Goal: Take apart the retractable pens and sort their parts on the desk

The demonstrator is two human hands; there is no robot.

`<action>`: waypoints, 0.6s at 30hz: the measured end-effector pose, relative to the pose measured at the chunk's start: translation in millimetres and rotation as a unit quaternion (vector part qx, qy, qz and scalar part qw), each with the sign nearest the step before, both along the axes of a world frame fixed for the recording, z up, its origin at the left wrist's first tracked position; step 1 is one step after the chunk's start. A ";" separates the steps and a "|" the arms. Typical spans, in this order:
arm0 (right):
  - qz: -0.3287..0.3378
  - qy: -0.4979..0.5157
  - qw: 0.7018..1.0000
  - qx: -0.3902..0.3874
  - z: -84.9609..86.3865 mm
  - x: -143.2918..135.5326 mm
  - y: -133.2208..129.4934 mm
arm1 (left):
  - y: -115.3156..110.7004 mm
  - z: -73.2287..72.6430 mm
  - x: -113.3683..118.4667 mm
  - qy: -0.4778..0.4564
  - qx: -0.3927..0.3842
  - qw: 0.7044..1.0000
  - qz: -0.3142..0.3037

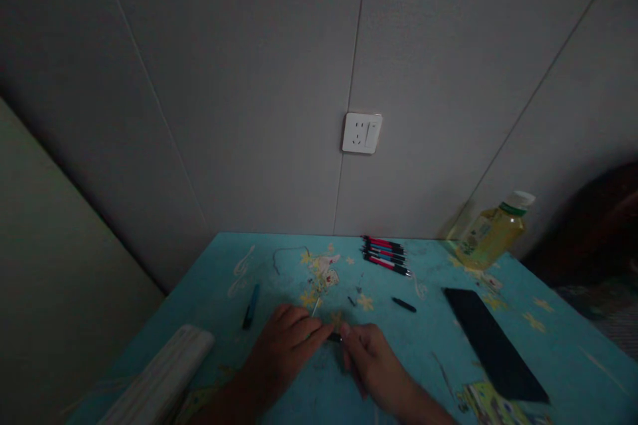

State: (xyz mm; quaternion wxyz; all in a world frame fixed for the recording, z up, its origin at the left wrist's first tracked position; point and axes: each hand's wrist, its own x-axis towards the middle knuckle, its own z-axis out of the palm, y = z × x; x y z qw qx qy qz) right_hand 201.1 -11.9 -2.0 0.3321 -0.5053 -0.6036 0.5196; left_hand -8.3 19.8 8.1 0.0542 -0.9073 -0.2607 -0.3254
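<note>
My left hand (292, 340) rests low over the table, its fingers closed around the left end of a short dark pen part (334, 337). A thin pale stick (316, 306), like a pen refill, pokes out beyond its fingers; whether it is held or lies on the table is unclear. On the other end of the pen part, my right hand (371, 360) pinches with thumb and curled fingers. Just ahead lie a tiny dark piece (351, 301) and a black pen grip or barrel piece (403, 305). A blue pen barrel (251, 306) lies left of my left hand.
Several red, blue and black pens (386, 255) lie in a row by the wall. A tilted-looking bottle of yellow liquid (491, 236) stands at back right. A black flat slab (496, 345) lies right; a white ridged object (159, 375) lies left. The tablecloth (319, 405) is blue.
</note>
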 end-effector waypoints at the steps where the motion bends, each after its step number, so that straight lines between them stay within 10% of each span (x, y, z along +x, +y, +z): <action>1: -0.011 0.025 0.999 -0.031 -1.8 -1.8 0.3 | -0.4 0.0 -0.3 -0.005 0.007 1.000 0.017; 5: -0.079 0.067 0.995 0.003 -1.4 -3.1 4.7 | 2.3 -4.3 0.2 -0.134 -0.019 0.979 0.150; 8: -0.125 0.056 0.989 0.059 0.1 -1.4 8.0 | 7.9 -6.3 3.0 -0.321 -0.168 0.911 0.197; 14: -0.092 0.026 0.992 0.077 -7.3 -5.2 4.8 | 11.1 -3.7 15.1 -0.545 -0.510 0.663 0.049; 18: -0.036 -0.024 0.992 0.117 -8.0 -10.4 -2.9 | 7.2 4.1 18.2 -0.590 -0.495 0.637 0.033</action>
